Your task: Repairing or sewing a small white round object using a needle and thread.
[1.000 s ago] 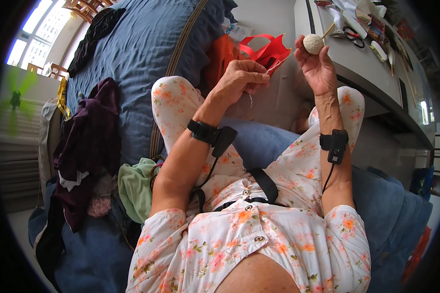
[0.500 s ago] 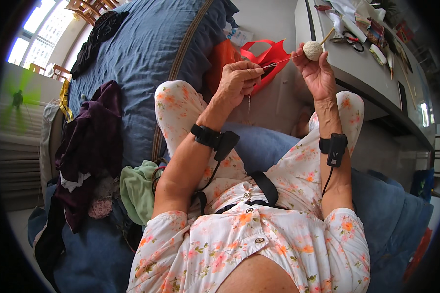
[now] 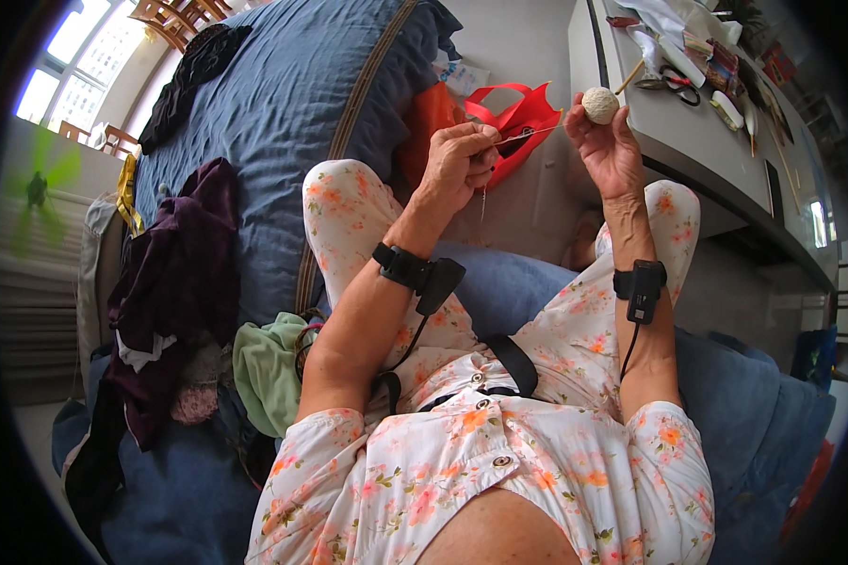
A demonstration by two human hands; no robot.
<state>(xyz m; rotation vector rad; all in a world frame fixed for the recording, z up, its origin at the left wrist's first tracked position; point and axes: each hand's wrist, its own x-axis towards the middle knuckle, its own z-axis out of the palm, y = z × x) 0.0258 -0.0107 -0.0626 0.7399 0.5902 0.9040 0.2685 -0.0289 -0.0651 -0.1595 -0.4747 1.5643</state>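
**Cream ball (image 3: 600, 105): likely light, firm**

Near, the left hand (image 3: 454, 169) pinches pale thread (image 3: 526, 135), probably limp. Well apart, at right, the right hand (image 3: 610, 158) holds the ball in its fingertips; its sides seem the best hold.

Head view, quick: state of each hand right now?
Left hand: closed, pinching a pale thread.
Right hand: curled around and holding a cream ball.

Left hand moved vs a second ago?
Yes, slightly: the left hand has shifted toward the picture's left, judged against the bright red bag beyond it.
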